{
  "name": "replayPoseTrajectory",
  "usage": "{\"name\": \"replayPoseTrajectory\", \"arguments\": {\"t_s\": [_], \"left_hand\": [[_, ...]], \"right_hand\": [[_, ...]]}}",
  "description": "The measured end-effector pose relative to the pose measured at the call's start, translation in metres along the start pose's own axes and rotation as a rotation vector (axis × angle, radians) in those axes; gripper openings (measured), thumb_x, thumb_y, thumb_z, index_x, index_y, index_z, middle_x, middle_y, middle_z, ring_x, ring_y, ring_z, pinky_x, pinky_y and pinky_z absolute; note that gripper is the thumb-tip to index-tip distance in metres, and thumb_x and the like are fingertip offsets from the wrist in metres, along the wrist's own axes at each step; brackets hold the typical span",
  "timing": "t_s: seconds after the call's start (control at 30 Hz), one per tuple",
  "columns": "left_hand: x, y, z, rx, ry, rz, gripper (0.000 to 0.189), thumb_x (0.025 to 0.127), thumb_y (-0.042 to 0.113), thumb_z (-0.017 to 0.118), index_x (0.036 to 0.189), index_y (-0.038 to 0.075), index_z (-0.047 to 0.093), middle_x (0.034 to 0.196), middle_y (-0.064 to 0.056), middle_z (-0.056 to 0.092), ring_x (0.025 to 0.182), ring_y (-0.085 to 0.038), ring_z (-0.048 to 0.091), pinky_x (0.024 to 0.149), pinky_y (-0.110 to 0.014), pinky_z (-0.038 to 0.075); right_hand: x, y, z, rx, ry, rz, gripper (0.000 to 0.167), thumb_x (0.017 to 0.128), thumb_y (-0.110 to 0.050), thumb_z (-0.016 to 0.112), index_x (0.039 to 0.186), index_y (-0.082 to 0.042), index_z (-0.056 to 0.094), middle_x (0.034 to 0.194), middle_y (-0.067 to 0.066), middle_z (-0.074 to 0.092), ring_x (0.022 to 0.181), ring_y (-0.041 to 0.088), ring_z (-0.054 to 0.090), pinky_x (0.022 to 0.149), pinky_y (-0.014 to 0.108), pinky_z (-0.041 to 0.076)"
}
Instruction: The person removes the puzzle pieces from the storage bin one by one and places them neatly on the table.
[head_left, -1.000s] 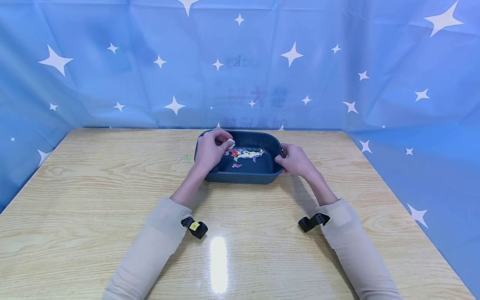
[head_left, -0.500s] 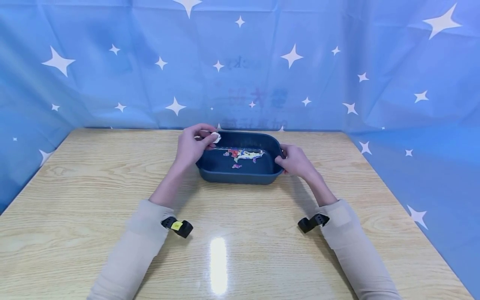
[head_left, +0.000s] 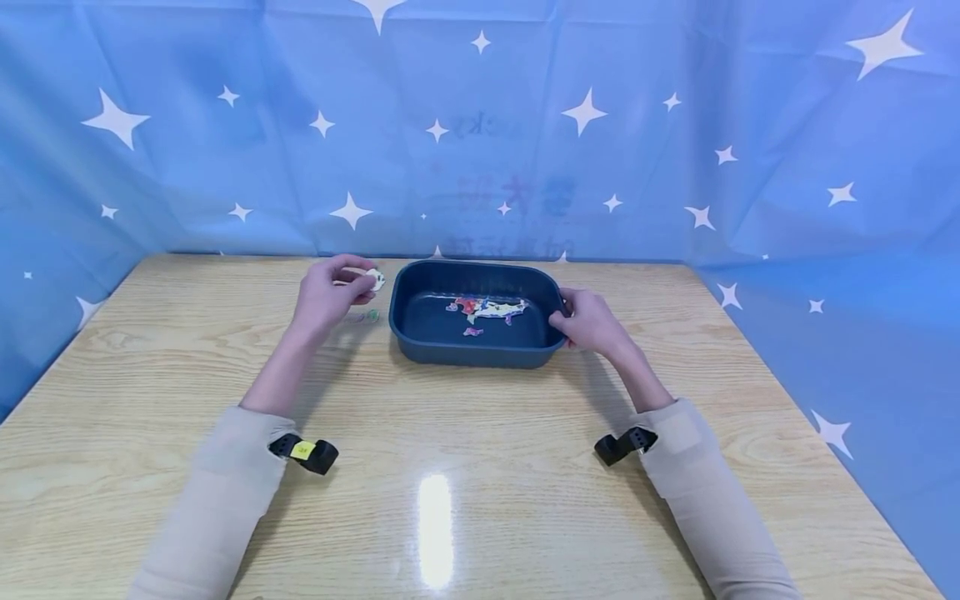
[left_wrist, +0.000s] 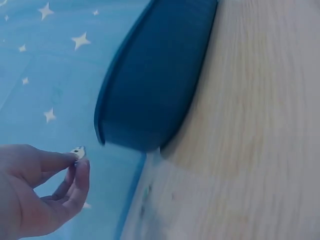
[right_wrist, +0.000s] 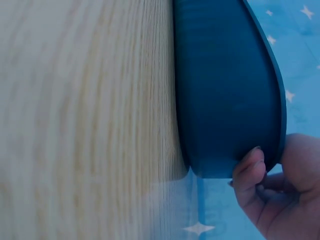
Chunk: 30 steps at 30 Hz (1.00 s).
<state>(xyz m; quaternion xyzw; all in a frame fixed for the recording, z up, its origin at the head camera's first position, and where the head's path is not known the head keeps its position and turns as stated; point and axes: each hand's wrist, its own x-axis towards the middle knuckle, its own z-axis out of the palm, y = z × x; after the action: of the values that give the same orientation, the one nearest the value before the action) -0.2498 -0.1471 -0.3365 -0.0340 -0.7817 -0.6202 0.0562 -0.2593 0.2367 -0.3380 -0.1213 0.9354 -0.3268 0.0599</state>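
My left hand [head_left: 326,292] pinches a small white sticker-like piece [head_left: 377,278] with dark marks between thumb and fingertips, held above the table to the left of the bin. In the left wrist view the same piece shows at the fingertips, apart from the bin's end wall. A dark blue rectangular bin [head_left: 480,357] with rounded corners stands on the table. My right hand [head_left: 592,321] grips its right end, thumb over the rim and fingers against the outside. Inside lie colourful sticker-like cutouts [head_left: 495,309], some overlapping, and a small pink one [head_left: 473,332] nearer the front wall.
Two small flat pieces, one green [head_left: 372,316] and one pale purple, lie on the wooden table [head_left: 525,467] just left of the bin. A blue curtain [head_left: 270,150] with white stars hangs behind the table's far edge and along its sides.
My left hand has moved left from over the bin, past its left rim, carrying the white piece. The right hand and the bin have stayed in place.
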Motion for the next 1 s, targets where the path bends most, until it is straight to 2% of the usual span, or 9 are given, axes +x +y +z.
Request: {"name": "replayPoseTrajectory", "arguments": {"t_s": [0.13,0.3,0.4,0.57,0.77,1.0], "left_hand": [[-0.002,-0.009,-0.015,0.093,-0.018,-0.056,0.027,0.099,0.007,0.063,0.123,-0.005,0.064,0.109,-0.026,0.067,0.075,-0.006,0.068,0.077,-0.022,0.058],[-0.004,-0.02,-0.031,0.215,-0.054,-0.151,0.027,0.099,0.007,0.062,0.124,-0.004,0.064,0.103,-0.019,0.068,0.081,-0.014,0.068,0.076,-0.024,0.057],[-0.004,-0.024,-0.037,0.251,-0.07,-0.2,0.028,0.098,0.006,0.062,0.123,-0.005,0.063,0.102,-0.016,0.067,0.082,-0.015,0.068,0.075,-0.025,0.057],[-0.001,-0.028,-0.042,0.277,-0.072,-0.251,0.031,0.095,0.005,0.066,0.121,-0.011,0.062,0.103,-0.017,0.067,0.075,-0.009,0.065,0.072,-0.022,0.057],[0.001,-0.034,-0.043,0.315,-0.09,-0.245,0.03,0.093,0.004,0.068,0.117,-0.015,0.063,0.099,-0.018,0.07,0.067,-0.005,0.065,0.065,-0.02,0.056],[0.001,-0.034,-0.04,0.32,-0.081,-0.224,0.028,0.093,0.003,0.068,0.114,-0.015,0.064,0.097,-0.019,0.071,0.066,-0.003,0.064,0.065,-0.02,0.056]], "right_hand": [[0.0,-0.001,0.001,0.005,0.0,0.004,0.049,0.098,-0.006,0.051,0.145,0.007,0.045,0.068,0.01,0.059,0.056,0.028,0.065,0.053,0.031,0.052],[0.0,-0.001,0.001,-0.001,0.003,0.002,0.049,0.098,-0.006,0.051,0.146,0.007,0.045,0.07,0.011,0.06,0.055,0.024,0.065,0.053,0.031,0.053],[0.0,-0.001,0.001,0.002,0.004,0.001,0.05,0.099,-0.006,0.051,0.146,0.008,0.044,0.071,0.011,0.06,0.056,0.027,0.065,0.053,0.031,0.054],[0.0,0.0,0.0,0.007,0.001,0.004,0.05,0.099,-0.006,0.051,0.147,0.007,0.043,0.069,0.01,0.059,0.058,0.03,0.066,0.054,0.031,0.053],[0.0,-0.001,0.0,0.0,0.008,-0.006,0.048,0.099,-0.005,0.051,0.145,0.007,0.045,0.07,0.009,0.059,0.056,0.028,0.065,0.053,0.03,0.053],[0.001,0.0,0.0,0.009,0.007,0.003,0.048,0.099,-0.006,0.051,0.145,0.006,0.046,0.071,0.01,0.059,0.057,0.029,0.066,0.054,0.03,0.053]]}}
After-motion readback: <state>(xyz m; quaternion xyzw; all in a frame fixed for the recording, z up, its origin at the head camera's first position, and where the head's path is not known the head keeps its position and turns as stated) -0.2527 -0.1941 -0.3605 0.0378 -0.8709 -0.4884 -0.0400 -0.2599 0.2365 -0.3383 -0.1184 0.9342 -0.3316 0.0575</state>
